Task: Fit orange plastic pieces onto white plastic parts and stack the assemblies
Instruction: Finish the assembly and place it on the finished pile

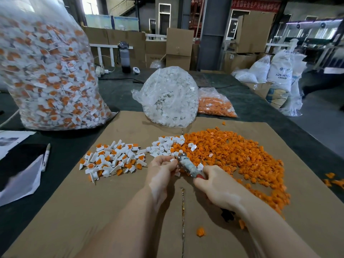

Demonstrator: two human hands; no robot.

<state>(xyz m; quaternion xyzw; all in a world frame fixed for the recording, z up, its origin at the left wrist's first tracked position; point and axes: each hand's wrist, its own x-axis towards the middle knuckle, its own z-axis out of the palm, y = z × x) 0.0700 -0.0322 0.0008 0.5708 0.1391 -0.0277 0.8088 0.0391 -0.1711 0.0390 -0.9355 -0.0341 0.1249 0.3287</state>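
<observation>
A huge clear bag of finished orange-and-white assemblies (46, 71) towers at ten o'clock; a bag of white parts (169, 97) sits at twelve on the cardboard sheet (93, 211). Loose orange pieces (232, 155) sprawl toward two, stacked assemblies (111, 159) at nine. The left hand (162, 170) pinches a white part (172, 160); the right hand (217, 189) grips a tape-wrapped tool (188, 165)

Head camera looks forward and down (wide-angle).
</observation>
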